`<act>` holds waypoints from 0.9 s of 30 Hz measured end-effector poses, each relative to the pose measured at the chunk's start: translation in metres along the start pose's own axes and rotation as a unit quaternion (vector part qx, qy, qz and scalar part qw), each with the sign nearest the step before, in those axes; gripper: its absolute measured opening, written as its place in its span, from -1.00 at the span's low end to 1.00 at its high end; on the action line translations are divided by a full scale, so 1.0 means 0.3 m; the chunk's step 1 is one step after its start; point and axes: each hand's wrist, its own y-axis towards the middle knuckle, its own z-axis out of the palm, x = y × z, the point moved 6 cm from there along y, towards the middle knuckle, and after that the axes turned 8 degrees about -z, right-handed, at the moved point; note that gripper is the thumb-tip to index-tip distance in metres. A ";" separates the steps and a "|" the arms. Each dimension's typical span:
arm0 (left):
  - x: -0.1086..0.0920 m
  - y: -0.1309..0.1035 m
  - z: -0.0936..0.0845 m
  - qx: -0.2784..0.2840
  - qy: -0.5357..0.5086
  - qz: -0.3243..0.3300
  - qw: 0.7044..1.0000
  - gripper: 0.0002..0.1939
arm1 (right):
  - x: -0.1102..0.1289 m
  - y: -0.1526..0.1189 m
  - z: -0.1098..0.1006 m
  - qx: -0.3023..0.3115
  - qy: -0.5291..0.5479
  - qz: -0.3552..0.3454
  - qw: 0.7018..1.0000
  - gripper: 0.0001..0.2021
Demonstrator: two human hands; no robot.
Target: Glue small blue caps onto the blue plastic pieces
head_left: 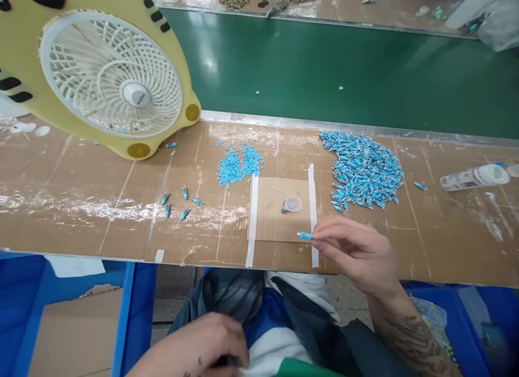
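Note:
My right hand (357, 252) pinches a small blue plastic piece with a pale tip (305, 236) between thumb and fingertips, over the right tape strip of a cardboard work patch (270, 220). My left hand (214, 344) is low over my lap with curled fingers against the clothing; whatever it grips is hidden. On the patch stand a small clear cup (292, 203) and a thin stick (279, 190). Beyond it lies a pile of tiny blue discs (235, 166). A large heap of similar blue pieces (367, 171) sits to the right, and several single ones (185, 192) lie to the left.
A yellow fan (182, 68) stands at the back left. Behind the cardboard-covered bench (219, 215) runs a green belt (308, 68). A white bottle (474, 178) lies on its side at the right. Blue bins (132, 317) flank my lap below the bench edge.

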 end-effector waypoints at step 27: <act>0.353 -0.343 -0.353 -0.540 -0.463 0.195 0.675 -0.44 | -0.047 0.008 -0.004 -0.015 -0.010 -0.003 1.000 -0.85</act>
